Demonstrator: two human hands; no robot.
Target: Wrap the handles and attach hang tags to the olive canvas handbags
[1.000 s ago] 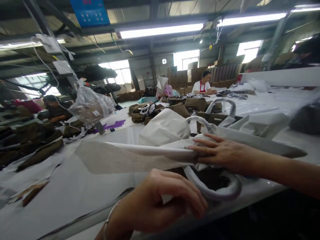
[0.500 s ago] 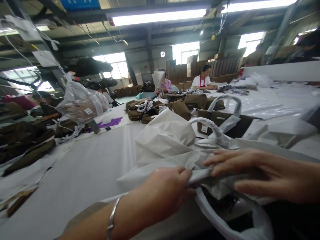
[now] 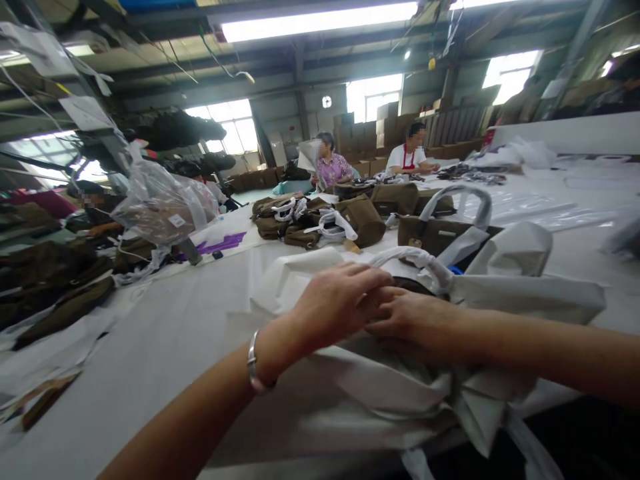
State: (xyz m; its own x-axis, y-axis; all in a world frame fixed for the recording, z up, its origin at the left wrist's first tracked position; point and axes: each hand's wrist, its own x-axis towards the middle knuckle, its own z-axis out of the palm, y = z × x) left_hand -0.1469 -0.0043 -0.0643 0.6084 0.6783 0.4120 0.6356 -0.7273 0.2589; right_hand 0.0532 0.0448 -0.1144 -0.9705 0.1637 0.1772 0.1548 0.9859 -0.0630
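A bag with pale paper around it (image 3: pixel 350 400) lies in front of me, its wrapped handle (image 3: pixel 425 259) standing up behind my hands. My left hand (image 3: pixel 340 297), with a silver bracelet at the wrist, reaches over the bag's opening, fingers bent and close together. From the right, my right hand (image 3: pixel 415 323) meets it, fingertips touching or nearly touching the left ones. What the fingers of either hand hold, if anything, is hidden. A second wrapped handle hangs at the front edge, below the hands.
Olive bags (image 3: pixel 363 217) are heaped across the table (image 3: pixel 165 340), and another with a tall wrapped handle (image 3: pixel 445 233) stands behind right. A clear plastic bag (image 3: pixel 160 207) hangs at left. Two people sit at the far side. Dark cloth pieces lie at far left.
Both hands have come together over the bag's opening, the left moving up, the right moving left. The raised pale paper has dropped and spread to the sides and front.
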